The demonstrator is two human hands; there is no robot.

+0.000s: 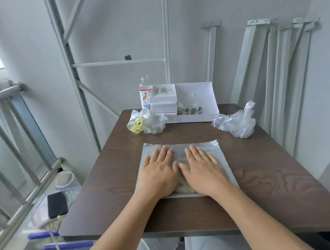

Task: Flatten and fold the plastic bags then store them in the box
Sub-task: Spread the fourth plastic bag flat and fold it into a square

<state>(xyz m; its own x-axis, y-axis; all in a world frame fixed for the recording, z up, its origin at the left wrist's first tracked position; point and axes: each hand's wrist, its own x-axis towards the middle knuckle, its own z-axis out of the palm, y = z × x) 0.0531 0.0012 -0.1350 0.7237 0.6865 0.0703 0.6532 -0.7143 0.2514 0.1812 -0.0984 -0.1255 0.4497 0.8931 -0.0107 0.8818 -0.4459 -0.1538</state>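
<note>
Pressing both hands flat, fingers straight, I have my left hand (159, 174) and right hand (202, 171) side by side on the clear plastic bag (213, 152) spread over the surface (276, 184). Beyond my fingertips the white box (196, 103) stands open. A crumpled bag (145, 122) lies ahead to my left, another crumpled bag (235, 121) ahead to my right.

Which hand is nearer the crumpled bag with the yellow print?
Left. The left hand presses the flat bag on the near side of the yellow-printed bag; the right hand presses beside it, farther to the right.
</note>
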